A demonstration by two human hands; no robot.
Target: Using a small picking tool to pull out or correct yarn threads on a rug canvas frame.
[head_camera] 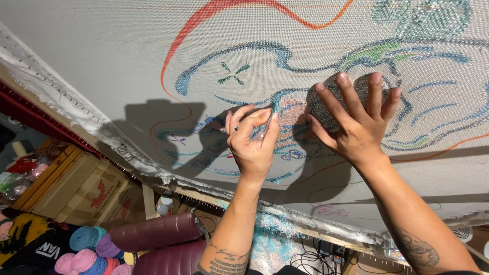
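A stretched pale backing cloth (pixel 102 46), drawn over with blue, green and orange outlines, fills most of the head view. The left hand (pixel 250 142) pinches a thin pen-like tool (pixel 266 130) with its tip on the blue-lined patch, while the right hand (pixel 356 119) lies flat just beside it — fingers spread on the weave. Below the frame's edge sit yarn cones (pixel 86 247) in blue, purple and pink, a dark red padded seat (pixel 158 234) and a cardboard box (pixel 94 191).
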